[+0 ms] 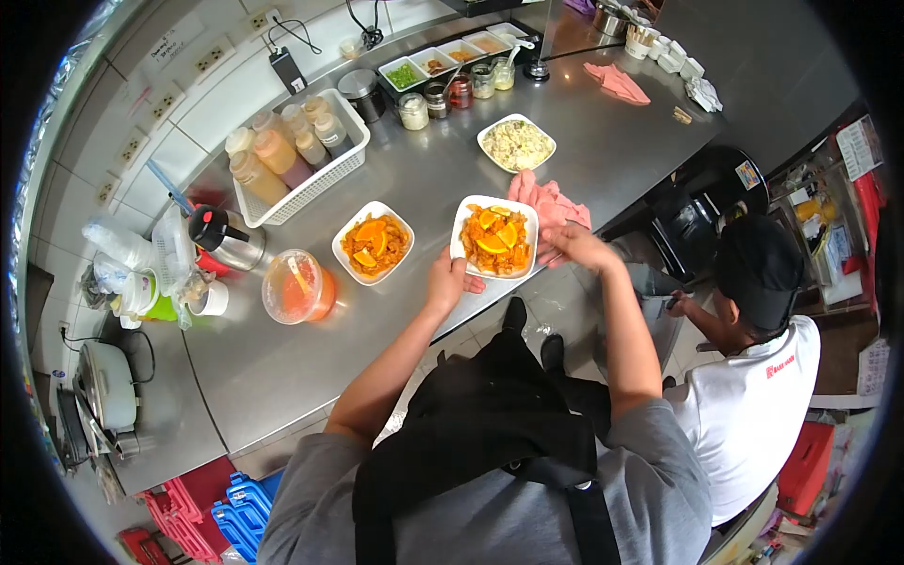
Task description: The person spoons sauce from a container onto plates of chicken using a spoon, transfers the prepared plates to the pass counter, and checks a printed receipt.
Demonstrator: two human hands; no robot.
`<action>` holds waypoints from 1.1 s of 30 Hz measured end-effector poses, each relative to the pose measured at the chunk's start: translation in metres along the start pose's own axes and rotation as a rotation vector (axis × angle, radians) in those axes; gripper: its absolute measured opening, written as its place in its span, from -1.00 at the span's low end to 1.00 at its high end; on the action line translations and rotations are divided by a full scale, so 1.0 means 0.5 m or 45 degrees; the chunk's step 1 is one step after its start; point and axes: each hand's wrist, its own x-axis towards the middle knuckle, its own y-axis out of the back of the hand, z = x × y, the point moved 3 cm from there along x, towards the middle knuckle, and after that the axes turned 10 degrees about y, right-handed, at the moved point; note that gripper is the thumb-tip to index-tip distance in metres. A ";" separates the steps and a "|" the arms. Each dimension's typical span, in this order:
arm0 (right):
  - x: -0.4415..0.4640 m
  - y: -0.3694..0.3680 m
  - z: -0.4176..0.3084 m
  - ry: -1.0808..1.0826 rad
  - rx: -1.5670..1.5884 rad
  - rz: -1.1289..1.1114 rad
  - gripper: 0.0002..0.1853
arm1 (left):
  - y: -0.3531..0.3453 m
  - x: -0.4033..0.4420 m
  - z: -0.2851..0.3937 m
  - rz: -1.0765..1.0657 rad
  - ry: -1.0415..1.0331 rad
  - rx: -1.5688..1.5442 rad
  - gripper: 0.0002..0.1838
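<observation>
Near the counter's front edge is a white square bowl (495, 237) of orange-glazed food topped with orange slices. My left hand (452, 282) is at its lower left corner, fingers against the rim. My right hand (576, 247) is at the bowl's right side, fingers partly spread, beside a crumpled pink cloth (551, 202); whether it touches the bowl is hard to tell. A similar bowl (373, 243) stands to the left. Behind is a white bowl of fried rice (517, 144). A round tub of orange sauce (298, 286) with a utensil in it sits further left.
A white basket (315, 184) of squeeze bottles, a steel jug (226, 237), and jars (437, 100) before condiment trays (403, 75) line the back. Another pink cloth (617, 83) lies at the back right. A co-worker (753, 377) in white is close on my right.
</observation>
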 end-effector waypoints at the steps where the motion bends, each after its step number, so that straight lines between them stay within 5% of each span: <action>1: -0.017 -0.021 0.003 -0.001 0.093 0.025 -0.55 | -0.004 0.002 0.001 -0.003 -0.004 -0.001 -0.59; 7: -0.057 -0.095 0.038 0.057 0.382 0.436 -0.54 | -0.041 0.025 -0.023 -0.092 0.036 -0.060 -0.59; 14: -0.075 -0.064 0.065 0.130 0.114 0.660 -0.56 | -0.090 -0.003 -0.008 -0.342 0.049 -0.178 -0.50; 22: -0.119 0.035 0.046 0.212 0.091 0.973 -0.68 | 0.175 -0.032 -0.114 0.501 -0.068 -1.040 -0.45; 33: -0.154 0.121 0.041 0.163 0.136 1.146 -0.66 | 0.291 -0.023 -0.130 0.458 -0.077 -0.693 -0.53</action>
